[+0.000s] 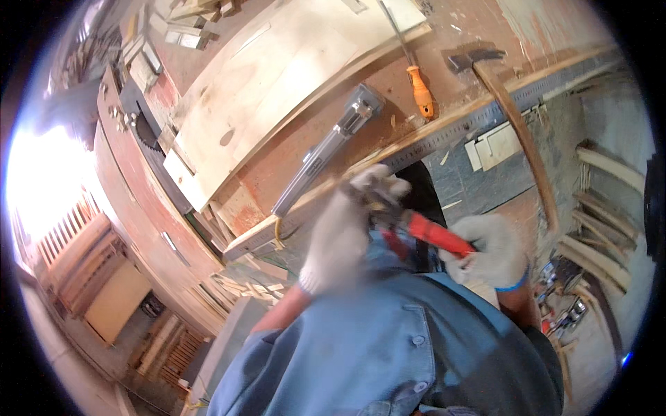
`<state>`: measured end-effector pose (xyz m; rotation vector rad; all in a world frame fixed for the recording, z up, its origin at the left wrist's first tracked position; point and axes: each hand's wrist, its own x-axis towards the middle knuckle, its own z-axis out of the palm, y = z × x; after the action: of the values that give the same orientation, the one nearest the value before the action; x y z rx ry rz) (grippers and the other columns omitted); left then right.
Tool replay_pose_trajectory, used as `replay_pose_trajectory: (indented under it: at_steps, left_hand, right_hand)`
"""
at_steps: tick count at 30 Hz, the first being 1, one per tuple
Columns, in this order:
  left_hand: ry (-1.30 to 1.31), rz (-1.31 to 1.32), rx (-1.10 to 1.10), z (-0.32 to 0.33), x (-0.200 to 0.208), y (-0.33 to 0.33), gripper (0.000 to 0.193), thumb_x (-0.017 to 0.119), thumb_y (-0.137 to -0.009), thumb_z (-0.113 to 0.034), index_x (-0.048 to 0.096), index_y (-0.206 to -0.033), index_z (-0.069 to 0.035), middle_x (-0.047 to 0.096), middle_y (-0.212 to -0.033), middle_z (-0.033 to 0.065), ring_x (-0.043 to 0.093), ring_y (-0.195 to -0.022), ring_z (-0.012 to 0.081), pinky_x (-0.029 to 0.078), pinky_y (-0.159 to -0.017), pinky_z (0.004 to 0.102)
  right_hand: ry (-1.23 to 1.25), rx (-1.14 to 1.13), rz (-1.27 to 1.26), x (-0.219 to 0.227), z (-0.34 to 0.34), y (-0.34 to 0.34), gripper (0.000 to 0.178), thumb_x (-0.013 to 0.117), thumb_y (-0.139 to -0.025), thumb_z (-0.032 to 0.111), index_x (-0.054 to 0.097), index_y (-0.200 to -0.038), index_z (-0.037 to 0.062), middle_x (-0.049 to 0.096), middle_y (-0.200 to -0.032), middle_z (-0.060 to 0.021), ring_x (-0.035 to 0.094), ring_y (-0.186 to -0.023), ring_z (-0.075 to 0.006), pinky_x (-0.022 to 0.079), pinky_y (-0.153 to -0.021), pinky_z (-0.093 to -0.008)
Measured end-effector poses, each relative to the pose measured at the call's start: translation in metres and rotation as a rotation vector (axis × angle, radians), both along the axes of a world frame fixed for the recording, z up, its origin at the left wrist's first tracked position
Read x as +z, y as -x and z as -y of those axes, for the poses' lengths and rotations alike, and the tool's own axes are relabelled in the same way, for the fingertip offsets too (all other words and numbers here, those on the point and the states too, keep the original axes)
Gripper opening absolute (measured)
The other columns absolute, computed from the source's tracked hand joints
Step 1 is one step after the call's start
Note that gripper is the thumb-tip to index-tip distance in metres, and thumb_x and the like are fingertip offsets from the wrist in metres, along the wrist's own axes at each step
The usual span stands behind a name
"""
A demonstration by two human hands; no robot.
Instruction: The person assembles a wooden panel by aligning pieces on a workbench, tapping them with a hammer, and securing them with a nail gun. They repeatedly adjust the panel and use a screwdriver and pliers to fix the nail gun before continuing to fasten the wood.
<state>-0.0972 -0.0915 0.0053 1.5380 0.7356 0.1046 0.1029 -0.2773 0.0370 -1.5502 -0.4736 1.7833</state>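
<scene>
Both of my hands wear white knitted gloves and meet in front of my blue shirt, at the workbench's near edge. My right hand is closed round a red handle of what look like pliers. The second red handle hangs lower, partly blurred. My left hand is curled at the dark head of the pliers. Motion blur hides whether a small piece sits between its fingers. Just beyond my left hand, a long grey power tool with a yellow cord lies on the bench.
An orange-handled screwdriver lies on the workbench. To its right, a hammer reaches over the metal-ruled edge. A large plywood sheet covers the bench's middle. At left, a toothed saw blade stands exposed. Wood offcuts lie far left.
</scene>
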Motion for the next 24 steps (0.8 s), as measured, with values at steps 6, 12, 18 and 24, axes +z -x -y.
replay_pose_trajectory:
  at_steps: [6, 12, 18, 24]
  left_hand:
    - [1.159, 0.179, 0.336, 0.025, -0.03, 0.006, 0.039, 0.06, -0.106, -0.037, 0.059, -0.118, 0.0, 0.07, -0.108, 0.0179, 0.07, -0.104, 0.0309, 0.055, -0.097, 0.047]
    - [0.464, -0.161, -0.036, 0.009, -0.01, -0.017, 0.048, 0.054, -0.107, -0.041, 0.065, -0.127, 0.001, 0.074, -0.109, 0.0155, 0.072, -0.091, 0.0272, 0.057, -0.081, 0.0369]
    - [-1.038, -0.12, -0.063, -0.039, -0.038, 0.016, 0.047, 0.07, -0.093, -0.026, 0.061, -0.135, -0.006, 0.07, -0.12, 0.0184, 0.07, -0.103, 0.0373, 0.054, -0.093, 0.0465]
    - [-0.803, -0.371, -0.076, -0.05, -0.069, 0.007, 0.049, 0.07, -0.093, -0.023, 0.058, -0.139, -0.01, 0.072, -0.117, 0.0206, 0.071, -0.106, 0.0407, 0.056, -0.088, 0.0503]
  right_hand:
    - [-0.061, -0.171, 0.17, -0.044, -0.007, 0.089, 0.022, 0.073, -0.079, 0.003, 0.071, -0.101, -0.0015, 0.073, -0.092, -0.0078, 0.07, -0.086, -0.0156, 0.056, -0.081, -0.0317]
    - [0.188, -0.066, -0.263, -0.078, -0.003, 0.096, 0.032, 0.071, -0.091, 0.025, 0.071, -0.115, 0.0037, 0.074, -0.106, -0.0132, 0.071, -0.102, -0.0196, 0.055, -0.088, -0.0361]
    - [0.101, -0.173, 0.462, -0.082, -0.025, 0.074, 0.032, 0.063, -0.093, 0.014, 0.068, -0.122, 0.0022, 0.074, -0.104, -0.0168, 0.072, -0.088, -0.0264, 0.058, -0.079, -0.0393]
    - [-0.045, -0.125, 0.81, -0.108, -0.025, 0.065, 0.049, 0.067, -0.09, 0.01, 0.06, -0.138, 0.0002, 0.066, -0.127, -0.0267, 0.062, -0.119, -0.0466, 0.051, -0.102, -0.0472]
